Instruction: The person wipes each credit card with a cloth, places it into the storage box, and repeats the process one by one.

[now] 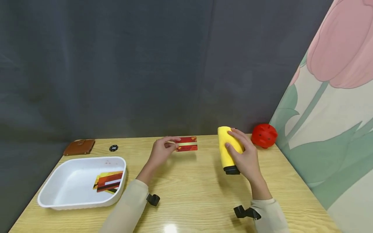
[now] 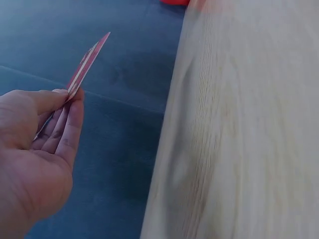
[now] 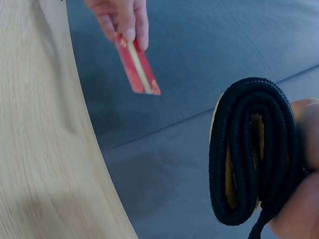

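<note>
Between thumb and fingers my left hand (image 1: pixel 161 151) pinches a red card (image 1: pixel 186 144) with a pale gold stripe, raised over the back of the table. The left wrist view has the card (image 2: pixel 88 67) nearly edge-on, its lower end inside the fingers. My right hand (image 1: pixel 246 154) grips a rolled yellow cloth (image 1: pixel 225 147) with a black edge, held tilted above the table to the right of the card. Seen from the right wrist, the roll's black end (image 3: pixel 254 154) shows its folded layers, with fingers along one side.
A white tray (image 1: pixel 80 205) at the left holds several cards (image 1: pixel 109 182) in red and yellow. Behind it lie a brown leather wallet (image 1: pixel 79 147) and a black chip (image 1: pixel 113 148). A red piggy bank (image 1: pixel 264 135) stands at the back right, beside the flowered wall.
</note>
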